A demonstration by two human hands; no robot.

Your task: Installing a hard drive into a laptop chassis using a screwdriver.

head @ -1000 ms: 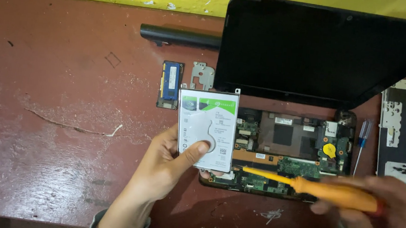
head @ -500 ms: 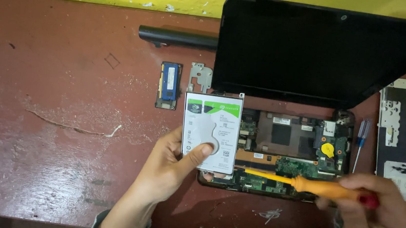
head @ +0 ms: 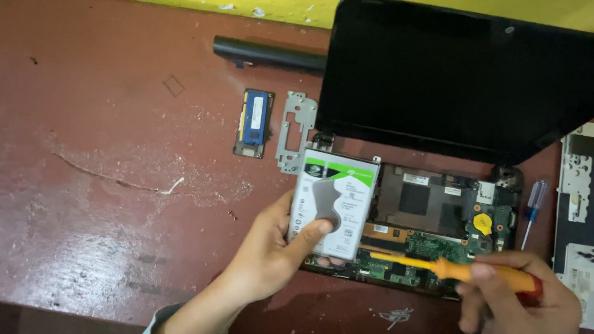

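The grip of the left hand [head: 272, 247] stays closed around the silver hard drive [head: 333, 204], now raised slightly higher over the opened laptop [head: 442, 230] on the bench [head: 96, 171], while the right hand [head: 523, 319] clasps the orange screwdriver [head: 446, 267], drawn back a little rightward.

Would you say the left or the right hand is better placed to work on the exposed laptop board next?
Probably the right hand: it holds the orange screwdriver, its tip already over the open laptop board. The left hand is occupied holding the hard drive.
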